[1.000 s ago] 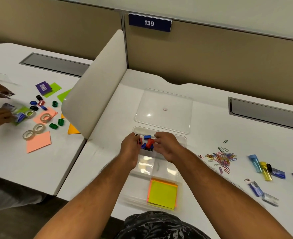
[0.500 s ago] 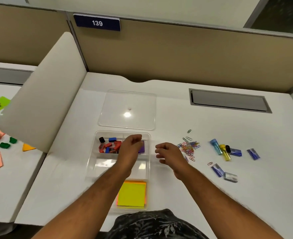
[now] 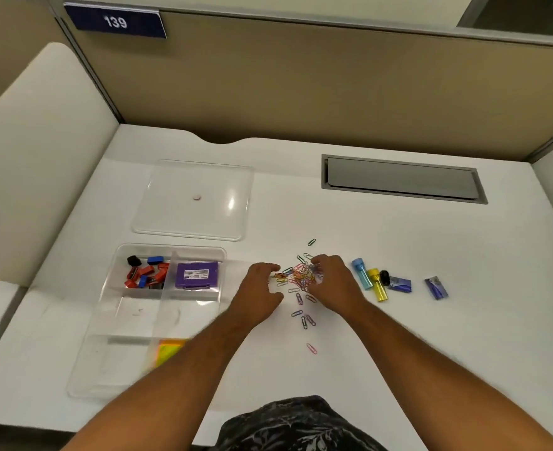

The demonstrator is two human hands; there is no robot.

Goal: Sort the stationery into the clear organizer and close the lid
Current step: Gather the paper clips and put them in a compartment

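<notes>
**Both hands at the paper-clip pile, organizer open at nine o'clock**

The left forearm covered most of the yellow sticky notes [image 3: 167, 351] in the near compartment of the clear organizer [image 3: 105, 323]; only a blurred corner showed. The right hand [image 3: 335, 286] lay over the three-o'clock edge of the paper clips [image 3: 301, 278], so the fingertips and whatever they touched could not be made out. A patterned garment was cut off at the six-o'clock edge of the frame.

The left hand [image 3: 258, 294] had its fingers curled loosely, thumb apart from them, tips touching the nine-o'clock side of the pile; whether any clip was pinched could not be told. The right hand's fingers were bent down into the clips, knuckles raised.

Both forearms ran from six o'clock toward the pile, palms down, hands facing each other across it.

The organizer sat on the white desk [image 3: 398, 336] at nine o'clock from the hands. Its far-left compartment held red, blue and black sharpeners [image 3: 144, 273]; the one beside it held a purple box [image 3: 197, 275]. The clear lid [image 3: 192, 200] lay flat at twelve o'clock from the organizer, apart from it. Blue and yellow tubes [image 3: 369, 281] lay at three o'clock of the right hand.
</notes>
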